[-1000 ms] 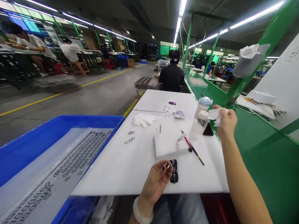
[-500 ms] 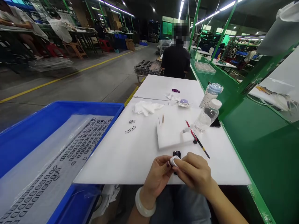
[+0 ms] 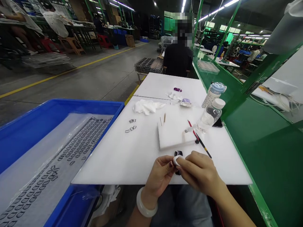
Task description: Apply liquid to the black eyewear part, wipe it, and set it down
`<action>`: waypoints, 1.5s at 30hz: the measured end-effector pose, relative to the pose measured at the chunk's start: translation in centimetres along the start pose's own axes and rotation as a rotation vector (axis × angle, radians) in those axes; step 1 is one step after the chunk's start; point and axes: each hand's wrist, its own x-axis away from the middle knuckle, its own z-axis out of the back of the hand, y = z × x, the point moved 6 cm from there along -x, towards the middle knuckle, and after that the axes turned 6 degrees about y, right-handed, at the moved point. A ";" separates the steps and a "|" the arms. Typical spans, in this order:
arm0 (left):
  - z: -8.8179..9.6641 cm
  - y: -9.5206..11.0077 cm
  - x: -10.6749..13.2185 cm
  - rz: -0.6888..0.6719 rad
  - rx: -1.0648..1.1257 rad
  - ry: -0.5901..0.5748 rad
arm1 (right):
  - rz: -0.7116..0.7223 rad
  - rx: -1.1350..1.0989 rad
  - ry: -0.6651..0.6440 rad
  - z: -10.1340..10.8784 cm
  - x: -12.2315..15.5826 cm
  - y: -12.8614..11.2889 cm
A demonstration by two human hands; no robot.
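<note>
My left hand [image 3: 160, 176] is closed above the front edge of the white table, thumb and fingers pinched on something small, mostly hidden by the fingers. My right hand [image 3: 201, 170] presses a small white cloth [image 3: 177, 160] against that spot with its fingertips. Beneath the hands lies a glossy black object [image 3: 178, 153], partly covered by them. Just beyond sits a white foam block [image 3: 174, 138] with thin wooden sticks [image 3: 164, 117] standing in it. A few small black frames [image 3: 131, 129] lie on the table to the left.
A blue bin [image 3: 92, 102] at left holds a sheet with rows of black frames [image 3: 78, 142]. To the right are a clear bottle [image 3: 211, 115], a dotted bottle [image 3: 211, 96] and a thin brush [image 3: 204, 148]. Crumpled white tissue [image 3: 147, 107] lies farther back. A person [image 3: 178, 60] sits ahead.
The view has shifted slightly. Both hands stay together at nearly the same place, and the right fingers have moved a little over the white cloth.
</note>
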 end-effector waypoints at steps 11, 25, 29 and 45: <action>-0.4 0.1 0.1 -0.005 0.001 0.020 | -0.079 0.026 -0.166 1.4 0.4 0.2; -0.3 4.7 2.8 -0.716 -1.122 0.040 | -0.730 -0.234 0.082 0.0 8.0 3.9; -2.1 3.5 3.7 -1.047 -1.458 -0.102 | -0.750 -0.206 0.073 -1.2 8.1 3.7; -1.6 2.9 3.1 -1.000 -1.566 -0.030 | -0.837 -0.131 -0.033 -3.0 8.0 4.0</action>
